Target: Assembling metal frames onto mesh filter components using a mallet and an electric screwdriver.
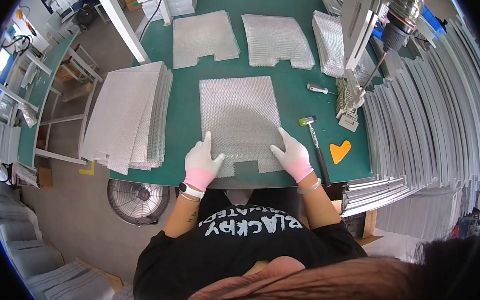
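Observation:
A grey, perforated metal-looking sheet [239, 109] with a notch in its near edge lies flat in front of me on the green tabletop [185, 104]. My left hand [201, 162], in a white and pink glove, touches its near left side, with thumb and forefinger stretched apart. On the opposite side, my right hand [292, 155] rests in the same way, forefinger along the edge and thumb over the sheet. The other fingers are partly hidden. Right of that hand lie a hammer [317, 148] with a green-faced head and an orange heart-shaped scraper [340, 152].
Notched sheet stacks stand at the far left [204, 36] and far right [277, 37]. A larger stack [131, 115] covers the table's left side. A screwdriver [320, 89] lies near a hanging power driver [402, 19]. Panels [424, 111] line the right; a fan [140, 200] stands below left.

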A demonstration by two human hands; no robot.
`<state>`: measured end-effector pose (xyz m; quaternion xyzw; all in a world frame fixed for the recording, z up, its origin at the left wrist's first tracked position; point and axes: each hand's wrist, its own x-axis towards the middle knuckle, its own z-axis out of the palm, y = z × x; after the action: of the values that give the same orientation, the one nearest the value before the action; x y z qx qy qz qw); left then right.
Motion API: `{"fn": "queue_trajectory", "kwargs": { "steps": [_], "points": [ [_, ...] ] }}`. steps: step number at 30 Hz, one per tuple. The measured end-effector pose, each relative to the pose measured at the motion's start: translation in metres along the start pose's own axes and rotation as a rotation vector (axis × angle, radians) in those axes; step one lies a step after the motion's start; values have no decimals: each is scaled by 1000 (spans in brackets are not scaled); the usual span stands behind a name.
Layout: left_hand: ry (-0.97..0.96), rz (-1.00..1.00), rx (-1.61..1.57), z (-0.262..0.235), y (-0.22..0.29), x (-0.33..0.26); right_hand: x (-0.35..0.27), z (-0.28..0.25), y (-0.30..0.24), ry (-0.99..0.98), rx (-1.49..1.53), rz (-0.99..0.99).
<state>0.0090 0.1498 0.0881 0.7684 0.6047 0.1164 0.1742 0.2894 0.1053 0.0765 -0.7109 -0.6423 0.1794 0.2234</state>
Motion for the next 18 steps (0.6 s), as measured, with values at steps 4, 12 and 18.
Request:
{"fn": "queue_trajectory", "kwargs": {
  "steps": [4,12,18],
  "points": [
    [-15,7,-16,2,-4,1,2,-2,1,-13,-7,-5],
    [-54,-23,-93,0,-8,3,6,-7,-5,-108,19,46],
    [-62,-44,-60,3,-7,6,12,-19,-14,-209,-92,82]
  ]
}}
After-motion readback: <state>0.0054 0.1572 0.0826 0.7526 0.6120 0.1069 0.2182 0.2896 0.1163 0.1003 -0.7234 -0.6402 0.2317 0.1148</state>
